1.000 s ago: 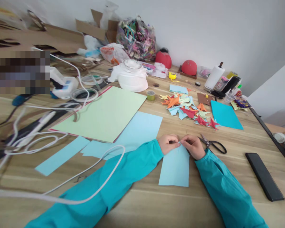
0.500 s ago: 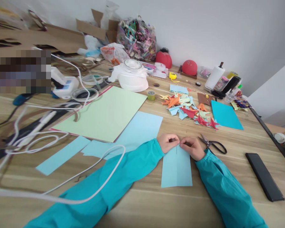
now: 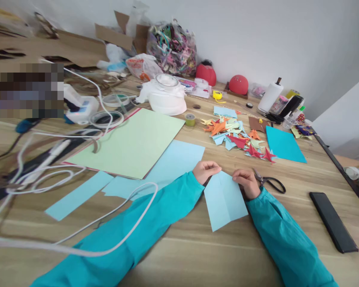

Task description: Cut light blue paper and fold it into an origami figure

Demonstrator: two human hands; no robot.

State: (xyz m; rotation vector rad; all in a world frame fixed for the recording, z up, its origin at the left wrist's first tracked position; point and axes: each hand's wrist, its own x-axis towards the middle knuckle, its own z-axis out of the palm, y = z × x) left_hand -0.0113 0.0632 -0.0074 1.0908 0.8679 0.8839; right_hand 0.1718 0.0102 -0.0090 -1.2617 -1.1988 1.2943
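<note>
a wooden table (image 3: 191, 255) bears folded paper shapes (image 3: 237, 141), turquoise paper (image 3: 285, 144), scissors (image 3: 262, 179) and a black phone (image 3: 333, 222).

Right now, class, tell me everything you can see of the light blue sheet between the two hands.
The light blue sheet looks like plain, thin paper, with a crease down its middle and the two halves slightly angled. It is turned askew over the wooden tabletop, its lower left corner lowest in the picture. The left hand pinches its top end; the right hand meets its upper right edge with fingertips. Whether it touches the tabletop is unclear.
</note>
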